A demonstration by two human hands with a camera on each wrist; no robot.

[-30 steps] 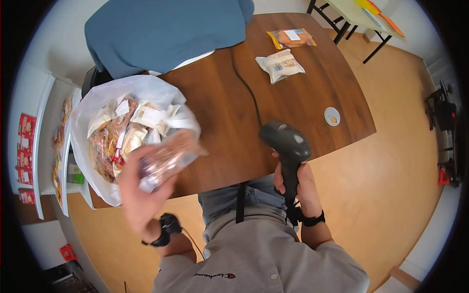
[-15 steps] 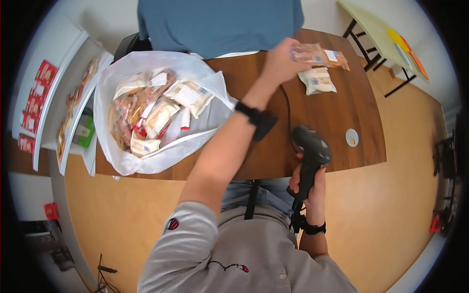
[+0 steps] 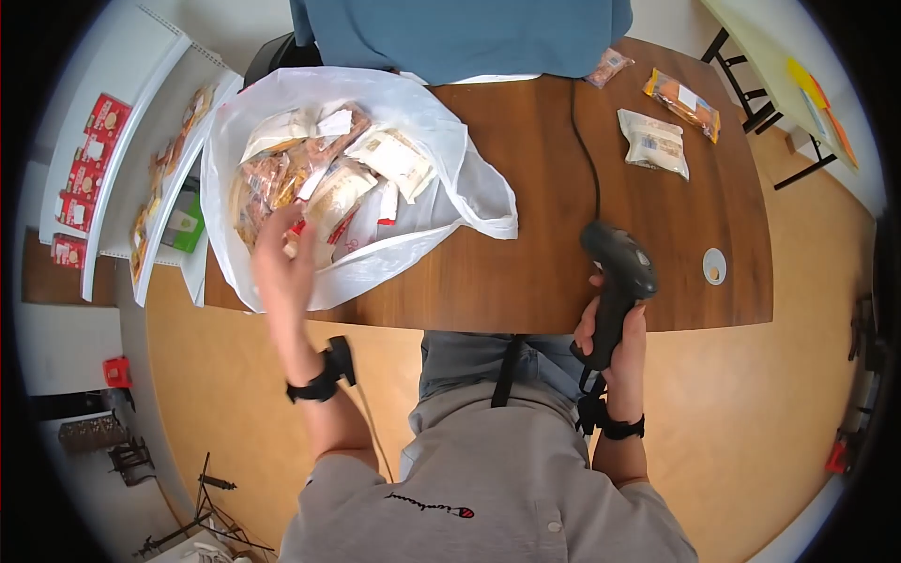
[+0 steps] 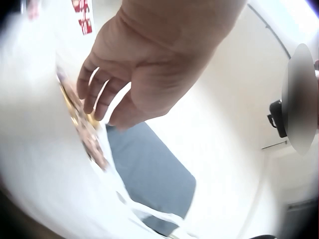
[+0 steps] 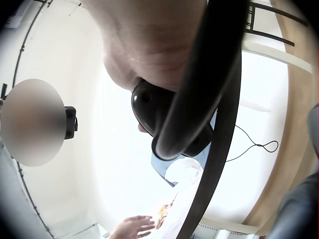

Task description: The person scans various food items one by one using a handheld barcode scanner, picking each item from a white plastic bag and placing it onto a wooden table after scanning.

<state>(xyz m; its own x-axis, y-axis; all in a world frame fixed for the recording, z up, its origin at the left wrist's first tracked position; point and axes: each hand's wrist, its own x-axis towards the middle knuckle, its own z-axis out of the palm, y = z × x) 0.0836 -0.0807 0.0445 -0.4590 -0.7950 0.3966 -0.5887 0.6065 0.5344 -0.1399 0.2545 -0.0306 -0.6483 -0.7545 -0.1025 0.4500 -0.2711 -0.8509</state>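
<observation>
In the head view my left hand (image 3: pixel 283 267) is over the near left side of a white plastic bag (image 3: pixel 479 192) full of packaged food. Its fingers are loosely bent with nothing between them, as the left wrist view also shows. Cream-coloured packets (image 3: pixel 392 161) and clear packs of brownish food (image 3: pixel 267 178) lie in the bag. My right hand (image 3: pixel 631 345) grips a black barcode scanner (image 3: pixel 619 281) by its handle, near the table's front edge. On the far right of the table lie a small pinkish pack (image 3: pixel 608 68), a yellow-orange pack (image 3: pixel 683 105) and a whitish packet (image 3: pixel 654 144).
The scanner's black cable (image 3: pixel 586 141) runs back across the brown table (image 3: pixel 535 272). A round white sticker (image 3: pixel 714 266) is at the right. A blue cloth (image 3: pixel 460 38) covers something at the back. Shelves with red boxes (image 3: pixel 92 155) stand to the left.
My left hand took a clear pack of pinkish food from the bag to the table's far side, let it go there and came back over the bag. My right hand kept hold of the barcode scanner.
</observation>
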